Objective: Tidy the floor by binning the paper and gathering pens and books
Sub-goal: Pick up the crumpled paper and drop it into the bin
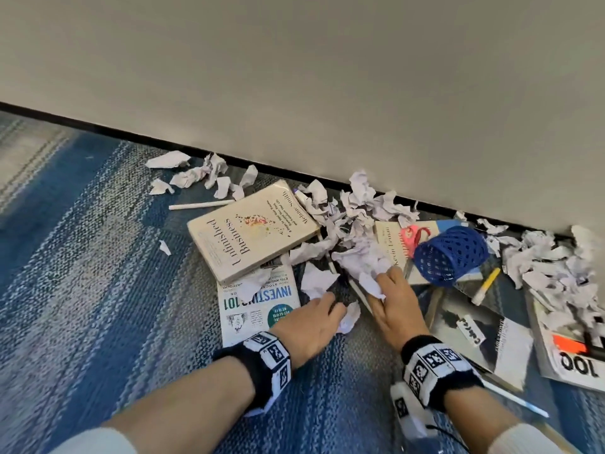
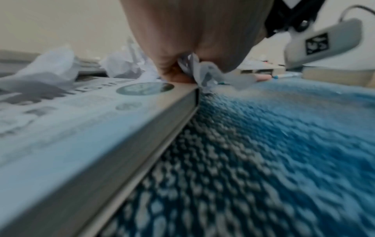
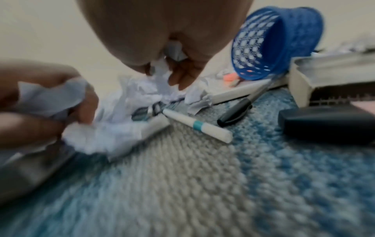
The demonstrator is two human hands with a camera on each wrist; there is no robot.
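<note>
Crumpled white paper [image 1: 357, 247] litters the blue-grey carpet along the wall. My left hand [image 1: 335, 309] grips a paper ball [image 1: 349, 317] at the right edge of the "Investing 101" book [image 1: 258, 311]; in the left wrist view the paper [image 2: 202, 72] sits in the curled fingers above that book's corner [image 2: 142, 102]. My right hand [image 1: 381, 285] clutches a paper wad [image 1: 371, 283] from the central pile, with paper [image 3: 174, 49] tucked in its palm. A white pen [image 3: 198, 126] and a black pen [image 3: 235, 112] lie just below the right hand.
An "Unfinished Business" book [image 1: 252, 227] overlaps the Investing book. A blue mesh cup [image 1: 448, 253] lies tipped on another book [image 1: 389, 240] beside pink scissors [image 1: 415, 234]. More books [image 1: 491, 342] and a yellow pen [image 1: 487, 285] lie right. A white pen [image 1: 203, 204] lies far left.
</note>
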